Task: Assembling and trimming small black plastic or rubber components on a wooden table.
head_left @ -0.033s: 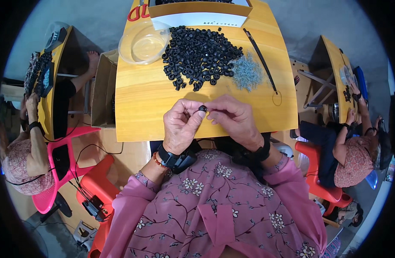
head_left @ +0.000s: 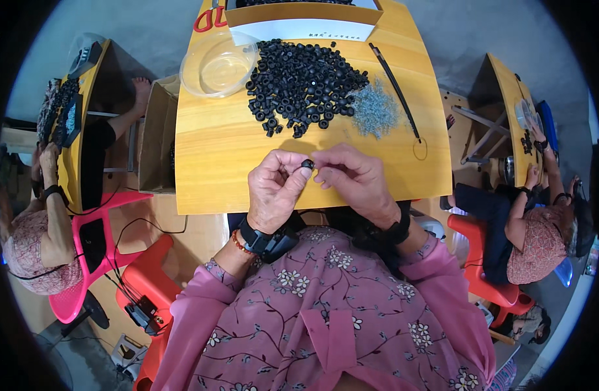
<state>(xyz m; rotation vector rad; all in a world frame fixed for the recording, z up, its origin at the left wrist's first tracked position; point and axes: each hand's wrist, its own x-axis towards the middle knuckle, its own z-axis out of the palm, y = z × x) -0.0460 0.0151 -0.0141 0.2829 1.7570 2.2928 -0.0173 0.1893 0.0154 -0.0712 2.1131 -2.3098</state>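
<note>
Black cap (head_left: 307,165), in the head view, is above the near edge of the desk (head_left: 214,156), pinched by the left grip (head_left: 273,186); the right grip (head_left: 359,179) is just beside it, contents unclear. Probably light, firm and slippery, best held by its sides.

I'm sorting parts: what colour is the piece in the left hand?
The piece is black; best view: head.

L hand (head_left: 276,186) pinching a small blk part (head_left: 307,164), R hand (head_left: 355,177) right beside it! Yellow tbl (head_left: 214,150) beyond: blk-parts heap (head_left: 299,85), pale-blue bits (head_left: 374,109) at its R, clear tub (head_left: 218,68) L.
</note>
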